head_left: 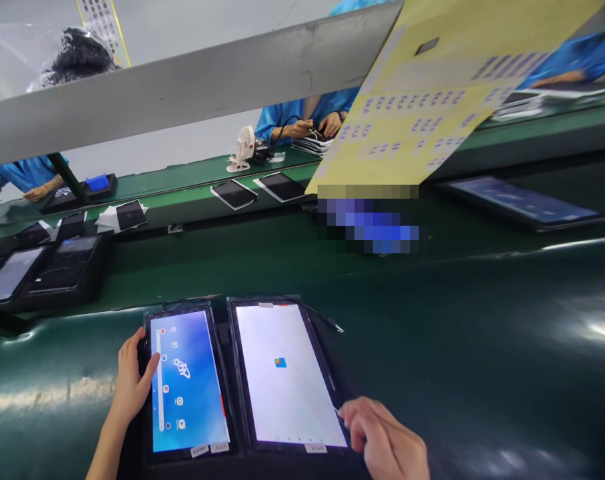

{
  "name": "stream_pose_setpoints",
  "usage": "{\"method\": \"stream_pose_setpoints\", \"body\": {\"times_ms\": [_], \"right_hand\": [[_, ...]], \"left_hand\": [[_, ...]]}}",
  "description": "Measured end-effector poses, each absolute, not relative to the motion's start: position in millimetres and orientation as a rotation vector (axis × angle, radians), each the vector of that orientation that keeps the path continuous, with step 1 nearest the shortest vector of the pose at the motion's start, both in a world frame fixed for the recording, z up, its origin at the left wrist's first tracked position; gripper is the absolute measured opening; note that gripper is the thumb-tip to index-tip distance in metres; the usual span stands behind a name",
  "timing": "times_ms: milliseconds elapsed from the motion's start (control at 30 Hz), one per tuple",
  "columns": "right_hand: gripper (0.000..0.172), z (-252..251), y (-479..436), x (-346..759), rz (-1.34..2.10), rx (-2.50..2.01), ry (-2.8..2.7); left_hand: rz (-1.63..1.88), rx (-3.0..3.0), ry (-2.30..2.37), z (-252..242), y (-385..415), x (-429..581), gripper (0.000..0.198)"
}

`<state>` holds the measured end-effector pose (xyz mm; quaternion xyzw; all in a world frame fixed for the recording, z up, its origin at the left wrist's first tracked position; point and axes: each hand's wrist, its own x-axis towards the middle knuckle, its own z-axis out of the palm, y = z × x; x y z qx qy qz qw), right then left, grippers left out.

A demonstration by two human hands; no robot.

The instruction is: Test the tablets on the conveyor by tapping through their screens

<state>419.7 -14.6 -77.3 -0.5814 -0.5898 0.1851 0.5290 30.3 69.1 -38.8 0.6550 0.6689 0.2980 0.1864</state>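
Observation:
Two tablets lie side by side in front of me with their screens lit. The left tablet (195, 373) shows a blue home screen with app icons. My left hand (135, 373) grips its left edge, thumb over the screen and fingers at the side. A white screen with a small colored icon fills the right tablet (282, 407). At that tablet's lower right edge, my right hand (382, 433) is closed in a pinch. A thin stylus-like stick (337, 411) shows at its fingertips; most of it is hidden by the fingers.
A thin cable (327, 321) lies behind the right tablet. More tablets in dark trays (65, 267) stand at left, another tablet (527, 203) at right. A yellow sheet (407, 100) hangs from the grey beam (197, 87). Beyond are a small fan (242, 147) and co-workers' hands (315, 128).

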Motion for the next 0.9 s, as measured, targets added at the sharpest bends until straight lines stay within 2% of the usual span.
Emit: {"method": "stream_pose_setpoints", "body": {"times_ms": [100,267,333,433,533,667,900], "right_hand": [[0.06,-78.1,-19.9,414.3,0.543,-1.375,-1.343],[0.059,-74.6,-17.0,411.9,0.521,-1.36,-1.368],[0.052,-74.0,-13.6,413.8,0.437,-1.396,-1.4],[0.031,-75.1,-9.2,415.2,0.242,-1.5,-1.399],[0.033,-76.2,-6.6,413.7,0.122,-1.564,-1.368],[0.031,-76.3,-8.2,412.0,0.133,-1.554,-1.336],[0.018,-88.2,-17.9,416.5,0.237,-1.539,-1.167]], "left_hand": [[0.849,1.827,1.87,-38.1,66.8,28.5,0.051],[0.847,1.829,1.833,-35.6,65.1,28.6,0.052],[0.853,1.827,1.822,-35.3,65.1,28.9,0.055],[0.86,1.816,1.812,-35.1,64.7,28.9,0.057],[0.859,1.8,1.803,-34.8,64.0,28.5,0.059],[0.862,1.776,1.798,-35.3,63.4,28.1,0.059],[0.866,1.749,1.807,-34.5,63.7,29.7,0.057]]}}
